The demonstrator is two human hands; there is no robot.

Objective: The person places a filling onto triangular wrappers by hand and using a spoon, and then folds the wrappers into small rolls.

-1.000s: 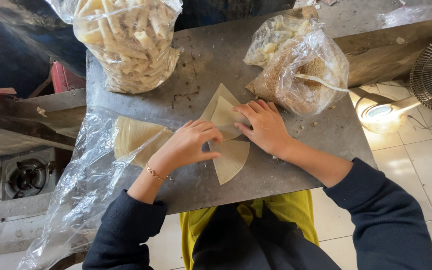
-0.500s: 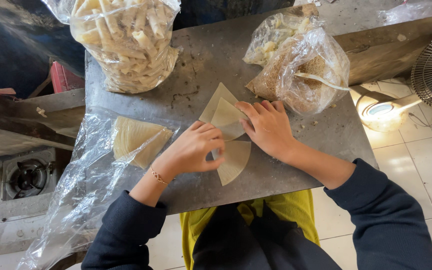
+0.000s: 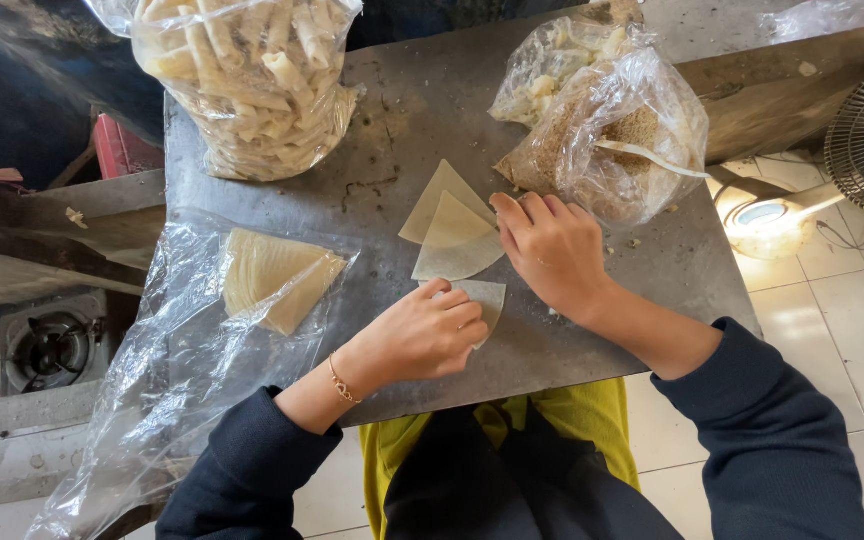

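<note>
Left hand (image 3: 422,335) now drawn nearer, curled over lower wrapper (image 3: 482,298), grip unclear. Right hand (image 3: 552,250) flat, open, shifted beside upper wrappers (image 3: 452,235). Wrappers separated; lower one isolated for handling.

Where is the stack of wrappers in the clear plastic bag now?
In the head view, the stack of wrappers lies inside the clear plastic bag at the table's left edge, left of the left hand.

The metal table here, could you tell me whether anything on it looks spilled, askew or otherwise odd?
Only small things: loose crumbs lie scattered on the metal table beside the bag of filling, and the plastic sheet holding the wrapper stack droops over the table's edge. Nothing looks damaged.
</note>
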